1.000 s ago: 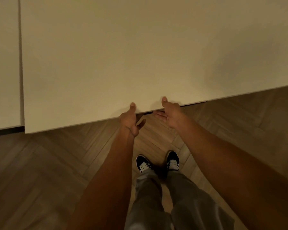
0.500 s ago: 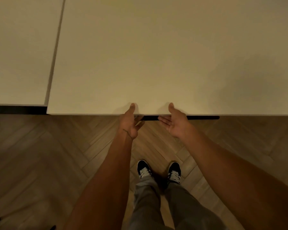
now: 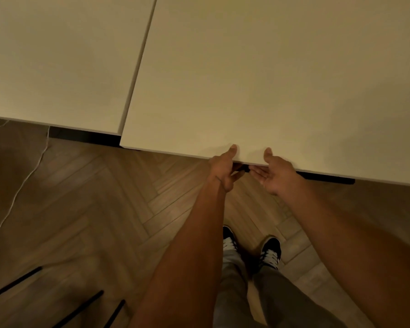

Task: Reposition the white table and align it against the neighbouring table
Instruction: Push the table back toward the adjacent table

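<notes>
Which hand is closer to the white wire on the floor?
Left. The left hand holds the near edge of the white table, with the white wire far off to its left. The right hand holds the same edge farther right, beyond the left hand.

From my end the white table (image 3: pixel 270 79) shows a smooth, matt top, and the neighbouring table (image 3: pixel 57 55) has the same finish. The floor (image 3: pixel 92 209) is grained wood herringbone with a dull sheen. The frame bar (image 3: pixel 327 179) looks like matt black metal; the trousers (image 3: pixel 282 299) are grey cloth.
</notes>
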`<act>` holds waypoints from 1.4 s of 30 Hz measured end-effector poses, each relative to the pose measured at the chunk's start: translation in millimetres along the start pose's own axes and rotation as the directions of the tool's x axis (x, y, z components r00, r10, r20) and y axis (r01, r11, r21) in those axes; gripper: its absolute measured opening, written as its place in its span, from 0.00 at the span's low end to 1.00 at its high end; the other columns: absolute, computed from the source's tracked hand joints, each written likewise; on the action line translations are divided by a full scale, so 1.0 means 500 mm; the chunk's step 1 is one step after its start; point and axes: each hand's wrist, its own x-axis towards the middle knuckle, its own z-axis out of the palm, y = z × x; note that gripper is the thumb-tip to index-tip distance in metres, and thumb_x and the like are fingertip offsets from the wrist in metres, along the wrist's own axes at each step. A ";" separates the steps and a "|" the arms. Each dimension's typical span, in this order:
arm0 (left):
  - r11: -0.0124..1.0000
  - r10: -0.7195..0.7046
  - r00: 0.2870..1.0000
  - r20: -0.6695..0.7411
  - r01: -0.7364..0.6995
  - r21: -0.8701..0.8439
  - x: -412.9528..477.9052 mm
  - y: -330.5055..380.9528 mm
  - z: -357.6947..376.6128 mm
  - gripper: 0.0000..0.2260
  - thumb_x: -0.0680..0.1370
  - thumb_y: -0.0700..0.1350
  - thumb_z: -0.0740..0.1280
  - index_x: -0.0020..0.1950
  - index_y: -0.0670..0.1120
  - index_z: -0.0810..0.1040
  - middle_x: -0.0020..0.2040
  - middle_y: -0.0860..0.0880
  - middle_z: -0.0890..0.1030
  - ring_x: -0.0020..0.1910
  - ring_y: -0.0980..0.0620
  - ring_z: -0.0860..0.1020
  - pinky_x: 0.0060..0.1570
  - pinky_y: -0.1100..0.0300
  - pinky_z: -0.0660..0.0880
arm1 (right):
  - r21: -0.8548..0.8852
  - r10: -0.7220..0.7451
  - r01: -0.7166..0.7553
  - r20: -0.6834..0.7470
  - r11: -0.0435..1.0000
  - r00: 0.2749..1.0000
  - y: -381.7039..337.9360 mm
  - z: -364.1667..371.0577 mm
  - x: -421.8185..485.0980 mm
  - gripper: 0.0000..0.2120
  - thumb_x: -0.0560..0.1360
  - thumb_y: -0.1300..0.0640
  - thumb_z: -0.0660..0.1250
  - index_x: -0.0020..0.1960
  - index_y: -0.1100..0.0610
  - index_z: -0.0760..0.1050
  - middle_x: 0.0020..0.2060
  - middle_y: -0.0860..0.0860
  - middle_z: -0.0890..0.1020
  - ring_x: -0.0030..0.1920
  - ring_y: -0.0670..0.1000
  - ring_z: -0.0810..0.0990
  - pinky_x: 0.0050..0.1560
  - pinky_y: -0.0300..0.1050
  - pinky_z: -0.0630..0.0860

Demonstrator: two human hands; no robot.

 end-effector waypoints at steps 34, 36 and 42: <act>0.997 0.033 0.997 -0.066 -0.028 0.077 0.030 0.014 0.001 0.23 0.83 0.52 0.68 0.72 0.41 0.70 0.49 0.46 0.83 0.45 0.50 0.85 0.40 0.53 0.82 | 0.038 -0.032 0.032 -0.011 0.999 0.999 -0.003 0.026 -0.010 0.14 0.81 0.50 0.67 0.58 0.60 0.71 0.46 0.57 0.80 0.50 0.56 0.83 0.47 0.49 0.82; 0.997 0.030 0.998 -0.047 -0.026 0.078 0.029 0.013 0.001 0.20 0.83 0.52 0.67 0.70 0.41 0.72 0.48 0.46 0.83 0.44 0.50 0.84 0.43 0.52 0.81 | 0.043 -0.031 0.031 -0.004 0.999 1.000 -0.002 0.026 -0.012 0.17 0.80 0.49 0.67 0.62 0.61 0.72 0.51 0.58 0.81 0.48 0.55 0.83 0.41 0.48 0.82; 0.999 0.042 0.999 -0.026 -0.042 0.007 0.029 0.010 -0.024 0.15 0.84 0.56 0.64 0.61 0.47 0.78 0.53 0.46 0.84 0.48 0.50 0.84 0.42 0.54 0.81 | 0.066 0.014 -0.015 0.015 0.998 1.000 0.005 0.037 -0.025 0.19 0.78 0.45 0.69 0.60 0.58 0.74 0.57 0.58 0.81 0.46 0.53 0.83 0.35 0.47 0.80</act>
